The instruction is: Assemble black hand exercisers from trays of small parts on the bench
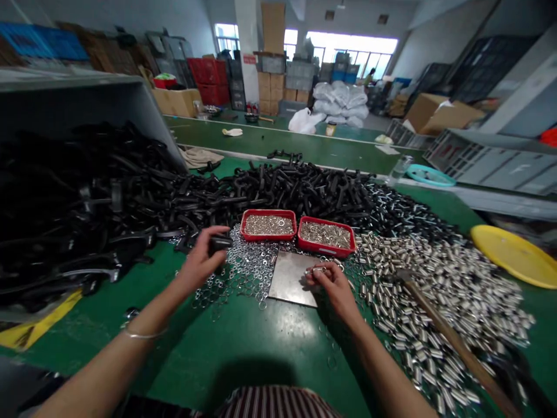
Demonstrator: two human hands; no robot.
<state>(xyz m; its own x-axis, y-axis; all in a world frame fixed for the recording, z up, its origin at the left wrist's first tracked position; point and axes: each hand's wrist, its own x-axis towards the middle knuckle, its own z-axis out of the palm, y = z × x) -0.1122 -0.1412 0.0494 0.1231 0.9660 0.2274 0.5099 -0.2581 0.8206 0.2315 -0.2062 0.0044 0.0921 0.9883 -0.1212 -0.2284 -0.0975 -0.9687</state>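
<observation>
My left hand [204,255] is closed around a black part [220,241], over the left side of the scattered metal rings [250,270]. My right hand [329,281] pinches a small silver metal piece [316,270] above the right part of a flat metal plate [289,278]. Just behind the plate sit two red trays: the left tray [268,237] holds tiny metal parts with one larger ring on top, and the right tray [326,251] holds small metal pins.
Black parts [300,186] are heaped behind the trays and spill from a large grey bin [161,122] at left. Silver cylinders [456,290] cover the right side, with a wooden-handled hammer [452,337] across them. A yellow lid [516,255] lies far right.
</observation>
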